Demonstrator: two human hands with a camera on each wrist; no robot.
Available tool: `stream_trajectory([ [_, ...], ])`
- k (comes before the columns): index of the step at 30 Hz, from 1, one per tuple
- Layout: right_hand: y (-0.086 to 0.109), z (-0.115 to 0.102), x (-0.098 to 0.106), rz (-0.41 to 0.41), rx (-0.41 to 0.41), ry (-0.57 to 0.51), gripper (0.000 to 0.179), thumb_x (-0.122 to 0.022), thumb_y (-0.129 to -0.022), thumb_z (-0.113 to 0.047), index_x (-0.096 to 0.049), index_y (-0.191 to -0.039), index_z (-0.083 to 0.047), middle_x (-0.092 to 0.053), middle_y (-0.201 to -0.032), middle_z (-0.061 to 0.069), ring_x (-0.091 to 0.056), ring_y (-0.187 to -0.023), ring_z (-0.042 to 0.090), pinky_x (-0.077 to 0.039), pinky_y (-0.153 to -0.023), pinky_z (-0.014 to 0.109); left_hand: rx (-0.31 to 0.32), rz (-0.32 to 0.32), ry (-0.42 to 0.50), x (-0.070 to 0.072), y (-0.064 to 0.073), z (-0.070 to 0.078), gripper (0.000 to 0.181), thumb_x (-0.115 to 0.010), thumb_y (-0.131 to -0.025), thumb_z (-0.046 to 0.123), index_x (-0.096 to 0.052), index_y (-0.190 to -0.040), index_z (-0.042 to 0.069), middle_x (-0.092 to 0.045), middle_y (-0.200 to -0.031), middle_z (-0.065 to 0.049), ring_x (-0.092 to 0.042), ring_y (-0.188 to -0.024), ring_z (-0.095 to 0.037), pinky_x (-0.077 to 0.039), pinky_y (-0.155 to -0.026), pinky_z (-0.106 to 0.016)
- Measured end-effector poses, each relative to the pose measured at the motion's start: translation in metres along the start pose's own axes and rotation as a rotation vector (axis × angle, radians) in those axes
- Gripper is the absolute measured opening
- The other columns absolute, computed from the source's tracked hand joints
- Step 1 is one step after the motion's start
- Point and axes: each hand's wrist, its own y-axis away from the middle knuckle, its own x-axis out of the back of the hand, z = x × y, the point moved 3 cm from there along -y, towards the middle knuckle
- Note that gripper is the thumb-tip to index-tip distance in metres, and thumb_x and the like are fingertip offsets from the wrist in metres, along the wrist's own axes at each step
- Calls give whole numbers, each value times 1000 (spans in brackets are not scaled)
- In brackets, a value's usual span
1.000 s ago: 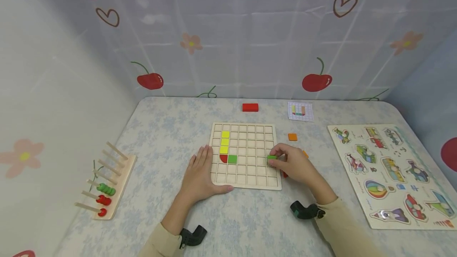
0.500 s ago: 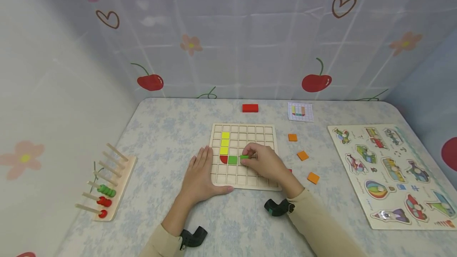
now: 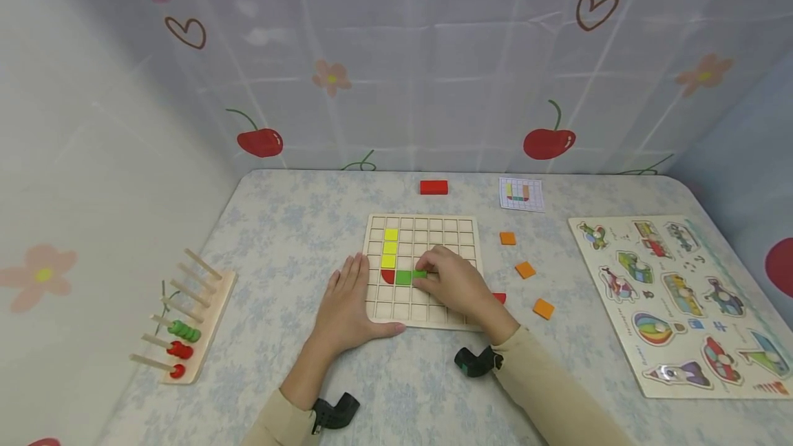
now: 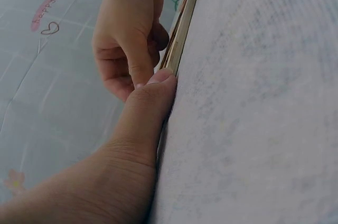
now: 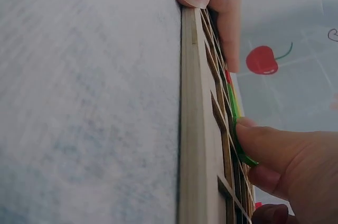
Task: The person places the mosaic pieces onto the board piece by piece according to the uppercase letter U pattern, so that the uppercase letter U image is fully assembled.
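A wooden grid board (image 3: 409, 310) lies on the table. My left hand (image 3: 347, 307) rests flat along its left edge, fingers straight and thumb at the near left corner. In the board's second column sit several pieces: yellow square tiles (image 3: 389, 248) in a line, then a red quarter-round tile (image 3: 388, 276) below them. Right of the red one is a green square tile (image 3: 403, 278). Beside that, my right hand (image 3: 452, 282) pinches another green tile (image 3: 419, 274) between thumb and fingers, low over the grid; the right wrist view shows this green tile (image 5: 244, 155) tilted at the fingertips.
Orange square tiles (image 3: 525, 270) and a partly hidden red tile (image 3: 499, 298) lie right of the board. Behind it are a red block (image 3: 434, 188) and a pattern card (image 3: 522, 195). A picture puzzle (image 3: 681, 308) lies far right, a wooden peg rack (image 3: 207, 322) far left.
My right hand has carried the green tile left across the board, from its right edge to beside the other green tile. My left hand has stayed in place.
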Motion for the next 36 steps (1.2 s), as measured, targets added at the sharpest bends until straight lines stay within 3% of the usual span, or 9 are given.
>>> stream_trajectory([
  [6, 4, -1, 2, -29, 41, 58, 13, -78, -86, -31, -77, -95, -22, -59, -93, -11, -55, -77, 5, -49, -69, 26, -6, 9, 2, 0, 1, 0, 142, -63, -62, 89, -6, -159, 3, -7, -168, -12, -5, -157, -26, -11, -125, -51],
  [17, 22, 10, 23, -53, 81, -38, 26, -74, -90, -30, -71, -115, -22, -68, -109, -9, -59, -95, 11, -51, -88, 36, -9, 10, 5, 0, 1, 0, 141, -63, -63, 89, -5, -159, 3, -7, -168, -12, -4, -157, -26, -11, -125, -51],
  [28, 48, 45, 56, -49, 62, -83, 25, -75, -89, -26, -71, -112, -19, -68, -110, -4, -51, -70, 10, -47, -64, 24, -8, 9, 21, -1, 1, 0, 141, -63, -63, 89, -6, -159, 3, -6, -168, -11, -4, -157, -25, -9, -125, -50],
  [36, 65, 70, 69, 16, 43, -51, 21, -77, -87, -25, -72, -108, -20, -68, -104, -7, -48, -63, 6, -45, -61, 23, -7, -3, 20, 0, 1, 0, 142, -64, -62, 88, -4, -159, 3, -5, -168, -11, -2, -157, -25, -9, -125, -50],
])
